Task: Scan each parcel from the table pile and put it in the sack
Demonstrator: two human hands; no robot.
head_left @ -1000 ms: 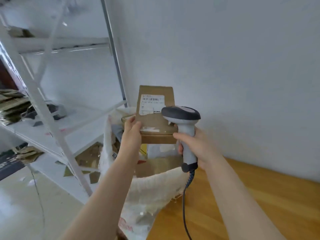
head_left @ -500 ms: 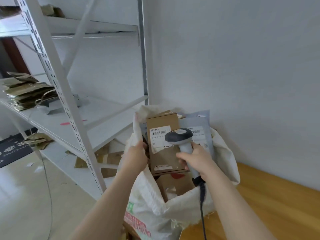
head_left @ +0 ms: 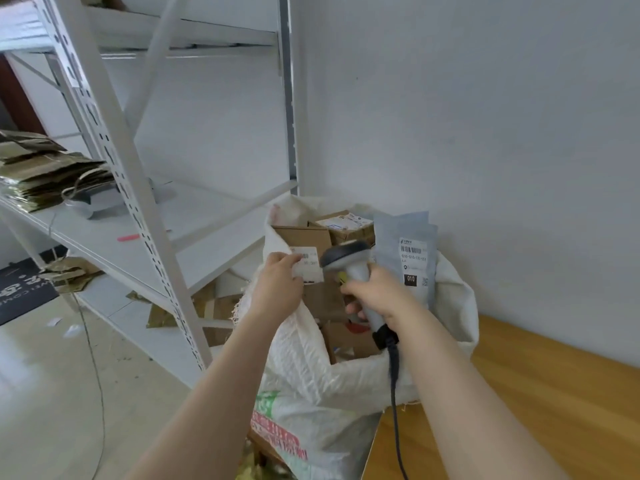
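The left hand (head_left: 280, 289) pinches the cardboard box (head_left: 301, 237) by its left edge, fingers curled over the label (head_left: 308, 261) and the thumb hidden behind. The box stands upright inside the mouth of the sack (head_left: 304, 358), resting on or just above other parcels; which of the two cannot be told. The right hand (head_left: 379, 296) is wrapped tight round the handle of the scanner (head_left: 346, 252), whose head sits just right of the left fingers, close against the box face. The main risk is the release. The sack looks nearly full, so a box let go on end may topple toward the limp rim under the left wrist and slide out. Just right of the scanner grip, the grey mailer (head_left: 405, 233) stands tall above the rim, and a careless swing of that hand could knock it over the side. Below the grip, the cable (head_left: 393, 386) hangs across the sack's near rim toward the table (head_left: 554, 393). Pulling the scanner away could catch the fabric and drag the mouth down.
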